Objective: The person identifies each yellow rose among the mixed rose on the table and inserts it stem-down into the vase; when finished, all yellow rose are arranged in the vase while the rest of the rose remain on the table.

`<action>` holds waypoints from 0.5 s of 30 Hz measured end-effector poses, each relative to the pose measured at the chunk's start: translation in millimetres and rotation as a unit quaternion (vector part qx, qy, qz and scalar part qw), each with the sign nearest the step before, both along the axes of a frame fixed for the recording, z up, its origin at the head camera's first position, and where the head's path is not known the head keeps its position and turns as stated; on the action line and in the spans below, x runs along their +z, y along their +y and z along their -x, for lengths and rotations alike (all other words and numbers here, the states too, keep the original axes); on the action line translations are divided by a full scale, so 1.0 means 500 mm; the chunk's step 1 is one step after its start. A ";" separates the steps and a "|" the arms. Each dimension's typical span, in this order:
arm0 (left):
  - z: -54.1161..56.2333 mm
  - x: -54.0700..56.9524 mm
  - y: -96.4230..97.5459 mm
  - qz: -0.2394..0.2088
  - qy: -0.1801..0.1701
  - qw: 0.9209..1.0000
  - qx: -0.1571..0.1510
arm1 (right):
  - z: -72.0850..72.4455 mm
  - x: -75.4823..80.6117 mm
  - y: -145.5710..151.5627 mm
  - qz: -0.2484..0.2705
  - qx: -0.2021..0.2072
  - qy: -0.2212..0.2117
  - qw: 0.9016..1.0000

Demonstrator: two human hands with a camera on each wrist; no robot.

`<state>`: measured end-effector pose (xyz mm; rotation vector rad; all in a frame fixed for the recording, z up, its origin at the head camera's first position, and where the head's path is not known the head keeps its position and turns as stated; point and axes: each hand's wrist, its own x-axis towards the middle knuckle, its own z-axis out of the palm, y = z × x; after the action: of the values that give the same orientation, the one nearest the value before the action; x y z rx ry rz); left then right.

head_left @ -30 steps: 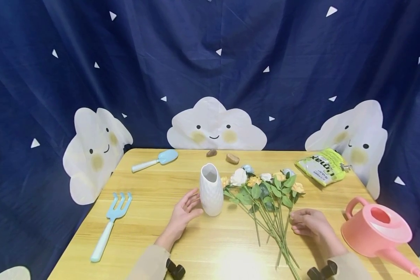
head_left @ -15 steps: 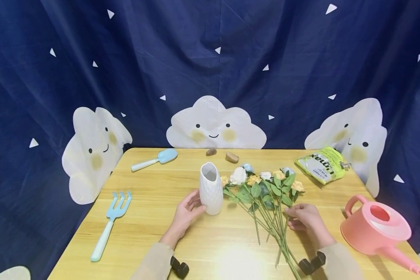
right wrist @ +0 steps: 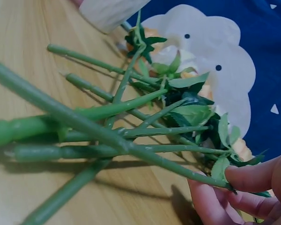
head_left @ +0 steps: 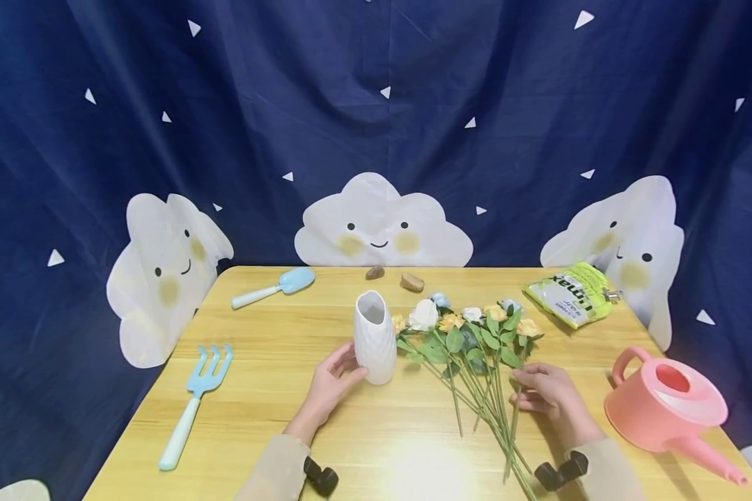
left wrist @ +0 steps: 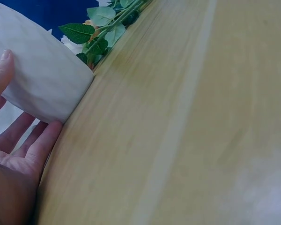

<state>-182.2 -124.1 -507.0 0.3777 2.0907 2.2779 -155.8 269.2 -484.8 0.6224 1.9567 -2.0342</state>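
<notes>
A white textured vase [head_left: 376, 344] stands upright on the wooden table. My left hand [head_left: 328, 391] holds it low on its left side; in the left wrist view the thumb lies on the near face of the vase [left wrist: 44, 65] and the fingers reach round the other side. To the right lies a loose bunch of artificial roses [head_left: 470, 344], white, yellow and pale blue, with crossing green stems. My right hand [head_left: 550, 396] pinches the stem [right wrist: 164, 162] of the rightmost peach rose [head_left: 529, 328] between thumb and fingers, just below its leaves.
A pink watering can [head_left: 664, 403] stands at the right, its spout towards the front. Behind it lies a green-and-white bag [head_left: 570, 296] with a clip. Two stones [head_left: 412, 282] and a blue trowel [head_left: 272, 289] lie along the back. A blue hand fork [head_left: 194, 403] is at the left.
My left hand has closed in on the vase and now touches it. The right hand has moved slightly left to the stems and now pinches one, whose lower end has shifted right.
</notes>
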 end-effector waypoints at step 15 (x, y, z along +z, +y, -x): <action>-0.001 -0.002 0.000 0.020 0.020 1.000 -0.005 | -0.036 0.077 0.048 0.067 0.052 0.078 0.993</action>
<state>-181.9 -124.0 -507.9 0.4337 2.1430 2.2385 -138.0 293.3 -446.2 0.3342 1.8704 -2.1853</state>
